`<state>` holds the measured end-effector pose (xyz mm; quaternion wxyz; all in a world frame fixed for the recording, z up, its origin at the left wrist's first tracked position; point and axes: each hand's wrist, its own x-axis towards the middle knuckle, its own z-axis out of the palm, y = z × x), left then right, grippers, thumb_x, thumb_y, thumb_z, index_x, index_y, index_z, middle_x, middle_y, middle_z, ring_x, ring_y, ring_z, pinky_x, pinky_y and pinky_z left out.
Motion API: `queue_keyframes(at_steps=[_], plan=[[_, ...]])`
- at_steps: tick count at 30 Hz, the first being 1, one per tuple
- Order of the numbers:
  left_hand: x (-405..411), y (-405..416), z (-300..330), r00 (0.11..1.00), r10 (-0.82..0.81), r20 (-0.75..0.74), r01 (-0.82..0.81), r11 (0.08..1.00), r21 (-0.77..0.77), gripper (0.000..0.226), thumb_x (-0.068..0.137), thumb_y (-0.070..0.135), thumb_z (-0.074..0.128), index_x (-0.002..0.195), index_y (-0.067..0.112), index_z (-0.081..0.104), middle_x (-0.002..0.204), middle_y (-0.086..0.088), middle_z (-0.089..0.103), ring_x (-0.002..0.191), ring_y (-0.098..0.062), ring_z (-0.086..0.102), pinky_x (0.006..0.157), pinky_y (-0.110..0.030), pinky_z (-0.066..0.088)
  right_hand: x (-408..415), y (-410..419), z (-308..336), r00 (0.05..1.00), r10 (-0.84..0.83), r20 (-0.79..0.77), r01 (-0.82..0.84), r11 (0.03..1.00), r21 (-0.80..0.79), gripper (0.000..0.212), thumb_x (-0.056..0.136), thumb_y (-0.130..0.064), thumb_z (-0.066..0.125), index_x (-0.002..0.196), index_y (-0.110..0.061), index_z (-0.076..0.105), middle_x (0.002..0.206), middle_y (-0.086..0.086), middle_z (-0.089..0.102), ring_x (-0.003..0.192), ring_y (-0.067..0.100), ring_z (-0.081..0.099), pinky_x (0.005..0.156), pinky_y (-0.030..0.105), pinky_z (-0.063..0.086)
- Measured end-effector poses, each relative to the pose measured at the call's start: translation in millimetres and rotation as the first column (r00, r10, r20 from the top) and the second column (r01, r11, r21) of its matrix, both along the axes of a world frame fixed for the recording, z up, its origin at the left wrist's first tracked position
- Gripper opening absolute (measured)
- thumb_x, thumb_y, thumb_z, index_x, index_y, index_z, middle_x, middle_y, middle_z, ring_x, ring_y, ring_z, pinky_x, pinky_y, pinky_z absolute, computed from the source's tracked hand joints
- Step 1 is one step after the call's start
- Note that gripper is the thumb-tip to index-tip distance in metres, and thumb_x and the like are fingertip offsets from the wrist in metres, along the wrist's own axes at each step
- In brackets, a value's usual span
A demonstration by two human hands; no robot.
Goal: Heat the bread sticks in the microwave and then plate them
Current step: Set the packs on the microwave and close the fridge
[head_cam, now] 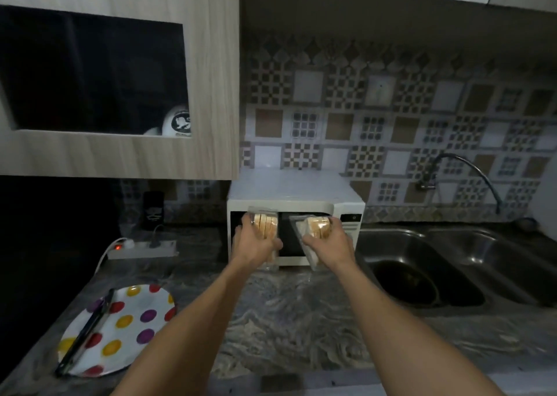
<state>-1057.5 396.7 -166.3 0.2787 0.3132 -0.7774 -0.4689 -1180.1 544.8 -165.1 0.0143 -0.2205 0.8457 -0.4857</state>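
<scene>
holding clear bread packs in both hands before microwave.

Two bare forearms and hands, seen from the head camera.

The left hand and right hand sit near the centre of the frame; both forearms run up from the bottom edge, uncovered to that edge, with no sleeve, watch, ring or glove visible on either. The fingers are partly hidden.
</scene>
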Motion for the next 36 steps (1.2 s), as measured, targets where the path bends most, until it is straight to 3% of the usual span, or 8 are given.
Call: queue_keyframes(at_steps=[5,9,12,19,27,33,36], plan=[[-88,-39,30,1.000,0.007,0.007,-0.007,0.997,-0.071,0.087,0.068,0.031,0.083,0.138,0.026,0.030,0.114,-0.002,0.058,0.093,-0.017,0.058,0.075,-0.032,0.047,-90,-39,30,0.999,0.036,-0.035,-0.036,0.999,0.015,0.080,0.071,-0.051,0.079,0.137,-0.026,0.042,0.116,0.004,0.062,0.105,0.028,0.060,0.085,0.037,0.051],[-132,-65,46,0.998,0.055,0.007,-0.054,0.998,-0.042,0.091,0.063,0.031,0.086,0.138,0.027,0.034,0.118,0.001,0.059,0.097,-0.017,0.054,0.080,-0.029,0.042,-142,-68,43,0.997,0.059,-0.040,-0.057,0.997,0.047,0.082,0.071,-0.052,0.079,0.138,-0.024,0.041,0.121,0.008,0.062,0.109,0.030,0.059,0.093,0.042,0.052],[-157,-86,54,0.997,0.079,0.002,-0.079,0.995,-0.054,0.096,0.057,0.036,0.087,0.138,0.028,0.037,0.117,0.001,0.060,0.104,-0.022,0.059,0.079,-0.029,0.044,-170,-90,49,0.998,0.053,-0.040,-0.051,0.998,0.046,0.083,0.071,-0.055,0.080,0.138,-0.024,0.043,0.125,0.008,0.063,0.114,0.031,0.059,0.093,0.038,0.050],[-202,-129,56,0.996,0.075,0.039,-0.074,0.996,-0.043,0.087,0.056,0.033,0.089,0.131,0.026,0.046,0.113,0.002,0.064,0.096,-0.017,0.060,0.068,-0.025,0.046,-215,-138,53,0.999,0.050,0.002,-0.050,0.996,0.080,0.090,0.072,-0.064,0.076,0.142,-0.022,0.038,0.131,0.011,0.060,0.119,0.033,0.057,0.094,0.039,0.046],[-237,-157,44,0.993,0.069,0.094,-0.071,0.997,0.023,0.098,0.054,0.039,0.090,0.138,0.026,0.042,0.123,0.002,0.060,0.108,-0.020,0.059,0.082,-0.028,0.052,-235,-173,44,0.999,0.048,-0.003,-0.048,0.992,0.121,0.093,0.072,-0.068,0.074,0.140,-0.016,0.038,0.130,0.014,0.059,0.118,0.033,0.057,0.094,0.039,0.047],[-255,-176,31,0.979,0.066,0.191,-0.072,0.997,0.027,0.100,0.030,0.075,0.082,0.118,0.033,0.057,0.113,0.010,0.066,0.100,-0.015,0.063,0.089,-0.034,0.054,-238,-181,38,1.000,0.019,-0.023,-0.015,0.986,0.168,0.094,0.074,-0.069,0.071,0.142,-0.015,0.034,0.131,0.015,0.057,0.119,0.034,0.056,0.094,0.041,0.047],[-262,-187,23,0.978,0.065,0.197,-0.075,0.996,0.045,0.103,0.026,0.081,0.079,0.116,0.036,0.057,0.113,0.010,0.067,0.100,-0.014,0.064,0.089,-0.035,0.055,-239,-183,37,0.999,0.026,-0.021,-0.022,0.984,0.179,0.097,0.074,-0.070,0.070,0.145,-0.016,0.030,0.133,0.016,0.055,0.121,0.034,0.055,0.096,0.043,0.046]])
